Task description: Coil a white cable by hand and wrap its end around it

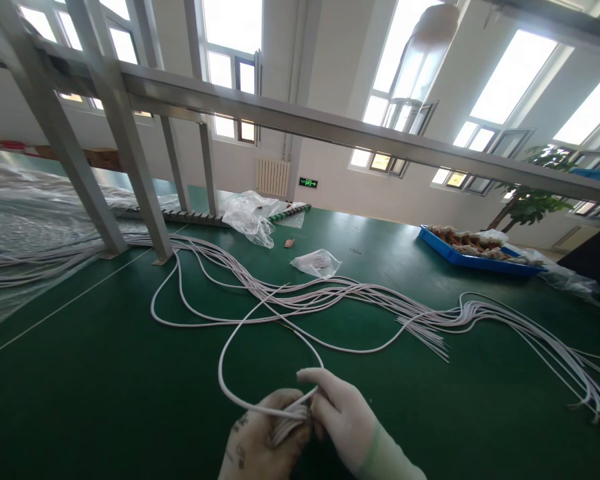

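Note:
My left hand [260,440], in a smudged pale glove, is closed around a small coil of white cable [287,420] at the bottom centre. My right hand [343,417], also gloved, pinches the same cable just to the right of the coil. A loop of that white cable [225,353] arcs up and left from the two hands over the green table [105,373]. Beyond it a long bundle of white cables [360,297] lies spread across the table from left to right.
A grey metal frame [130,147] stands on the table at the left, with plastic sheeting [25,207] behind it. Clear plastic bags [250,217] and a small bag [316,262] lie mid-table. A blue tray [473,259] of parts sits at the far right.

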### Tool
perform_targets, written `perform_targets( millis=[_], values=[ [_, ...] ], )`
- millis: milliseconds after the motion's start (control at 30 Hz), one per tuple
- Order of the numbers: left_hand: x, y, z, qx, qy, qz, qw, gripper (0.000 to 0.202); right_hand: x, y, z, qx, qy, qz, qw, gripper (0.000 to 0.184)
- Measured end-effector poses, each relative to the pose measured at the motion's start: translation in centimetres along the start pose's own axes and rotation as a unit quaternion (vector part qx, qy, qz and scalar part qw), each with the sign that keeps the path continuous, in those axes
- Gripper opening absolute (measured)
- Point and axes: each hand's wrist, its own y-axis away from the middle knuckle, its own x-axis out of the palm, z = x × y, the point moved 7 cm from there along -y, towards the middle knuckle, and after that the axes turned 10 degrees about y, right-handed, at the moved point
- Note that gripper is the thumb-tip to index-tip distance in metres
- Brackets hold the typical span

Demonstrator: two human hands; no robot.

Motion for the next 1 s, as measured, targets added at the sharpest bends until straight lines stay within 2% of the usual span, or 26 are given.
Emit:
perform_targets(
  millis=[100, 167, 233, 300, 400, 500, 633, 733, 800, 833, 933, 1000],
  values=[
    [-0.8, -0.6, 1.3, -0.054, 0.149, 0.011, 0.987, 0.030, -1.5, 1.1, 1.2, -0.011, -0.091, 0.029, 0.995, 0.043],
    [-1.2, -1.0, 2.0, -0.059, 0.260, 0.015, 0.964, 0.040, -3.5, 1.7, 2.0, -0.038, -0.112, 0.000, 0.993, 0.045],
    [-1.0, -1.1, 2.2, -0.061, 0.343, 0.038, 0.937, 0.044, -5.6, 2.1, 2.6, -0.079, -0.078, -0.057, 0.992, 0.040],
    [-0.5, -0.8, 2.2, -0.074, 0.394, 0.062, 0.914, 0.044, -6.4, 2.2, 3.2, -0.136, -0.002, -0.085, 0.987, 0.029],
    [0.2, -0.1, 1.8, -0.107, 0.415, 0.083, 0.900, 0.047, -5.1, 1.9, 4.0, -0.232, 0.107, -0.046, 0.966, 0.025],
    [0.5, 0.4, 1.3, -0.121, 0.368, 0.100, 0.916, 0.051, -3.4, 1.8, 5.0, -0.315, 0.190, -0.028, 0.929, 0.027],
    [0.5, 0.3, 0.9, -0.127, 0.327, 0.110, 0.930, 0.050, -2.5, 1.8, 6.2, -0.349, 0.300, -0.038, 0.887, 0.044],
    [0.3, 0.2, 0.5, -0.118, 0.293, 0.099, 0.944, 0.055, -2.2, 2.3, 6.8, -0.341, 0.330, -0.020, 0.880, 0.035],
    [0.2, 0.2, 0.1, -0.099, 0.225, 0.086, 0.966, 0.052, -2.0, 2.2, 6.6, -0.305, 0.318, -0.025, 0.897, 0.023],
    [0.1, 0.3, -0.1, -0.084, 0.177, 0.074, 0.978, 0.045, -1.9, 2.0, 6.1, -0.264, 0.301, -0.034, 0.916, 0.019],
    [-0.3, 0.4, -1.2, 0.011, 0.005, 0.011, 1.000, 0.020, -1.4, 0.5, 2.9, -0.069, 0.164, -0.031, 0.984, 0.017],
    [-0.5, 0.6, -1.8, 0.073, -0.065, -0.029, 0.995, 0.020, -0.4, -0.2, 1.0, 0.022, 0.068, 0.007, 0.997, 0.018]
  ],
)
